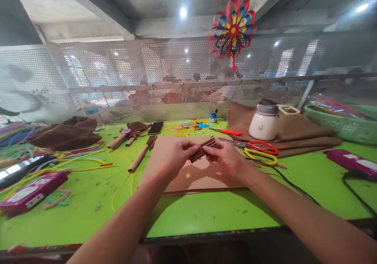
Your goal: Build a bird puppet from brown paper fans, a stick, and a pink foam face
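Between my two hands is a small brown piece of corrugated cardboard [203,149] with ridges showing on its face. My left hand [182,152] pinches its left end between thumb and fingers. On the right end, my right hand [222,154] grips it with the thumb on top. Both hands hold it above a flat brown cardboard sheet [203,177] lying on the green table [97,220]. Left of the sheet lies a rolled brown tube with a frayed dark end [143,154]. Scissors with red and yellow handles [262,148] rest to the right.
Behind the sheet are a phone [156,128], yellow and blue scraps [191,126], a small blue bottle [213,117] and a red-handled tool [231,132]. A white jar [263,120] stands by folded brown cloth [306,132]. Purple power strips [35,193] and a green basket [344,122] flank the table.
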`<state>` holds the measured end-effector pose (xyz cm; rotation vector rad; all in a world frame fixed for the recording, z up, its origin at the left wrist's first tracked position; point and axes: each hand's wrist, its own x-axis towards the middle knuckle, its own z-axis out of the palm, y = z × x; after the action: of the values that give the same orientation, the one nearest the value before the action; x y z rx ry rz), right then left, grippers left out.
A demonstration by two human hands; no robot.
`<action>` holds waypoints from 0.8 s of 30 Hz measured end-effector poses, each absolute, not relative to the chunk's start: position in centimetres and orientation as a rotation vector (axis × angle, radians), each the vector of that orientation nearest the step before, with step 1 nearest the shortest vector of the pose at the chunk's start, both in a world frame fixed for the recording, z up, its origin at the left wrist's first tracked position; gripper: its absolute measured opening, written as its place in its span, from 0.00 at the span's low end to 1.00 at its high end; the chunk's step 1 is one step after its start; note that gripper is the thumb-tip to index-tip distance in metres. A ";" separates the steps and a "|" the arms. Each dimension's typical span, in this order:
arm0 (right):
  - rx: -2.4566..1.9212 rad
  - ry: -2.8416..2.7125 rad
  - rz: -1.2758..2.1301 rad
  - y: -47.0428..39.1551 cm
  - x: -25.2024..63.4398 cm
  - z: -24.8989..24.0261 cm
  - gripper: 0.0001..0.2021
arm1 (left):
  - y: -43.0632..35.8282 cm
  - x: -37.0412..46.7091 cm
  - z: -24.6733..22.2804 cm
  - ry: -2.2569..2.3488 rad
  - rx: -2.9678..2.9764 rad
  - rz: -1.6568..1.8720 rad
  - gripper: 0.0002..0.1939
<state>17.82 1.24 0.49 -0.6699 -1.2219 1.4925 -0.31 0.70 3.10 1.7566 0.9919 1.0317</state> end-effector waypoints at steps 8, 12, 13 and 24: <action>-0.628 -1.271 1.421 0.9 17.9 0.7 0.10 | -0.9 0.3 4.7 1.038 1.774 1.158 0.11; -0.624 -1.262 1.442 0.9 17.7 0.6 0.12 | -1.5 0.3 5.2 1.191 1.776 1.220 0.12; -0.629 -1.254 1.451 0.9 17.6 0.5 0.13 | -1.3 0.1 5.0 1.171 1.754 1.210 0.12; -0.700 -1.161 1.551 0.1 17.0 0.7 0.15 | 1.1 -1.0 3.0 1.132 1.576 1.389 0.12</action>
<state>17.04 0.08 0.69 -0.7002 -1.1606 1.5513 -0.98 1.12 2.97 1.5756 1.1316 1.3890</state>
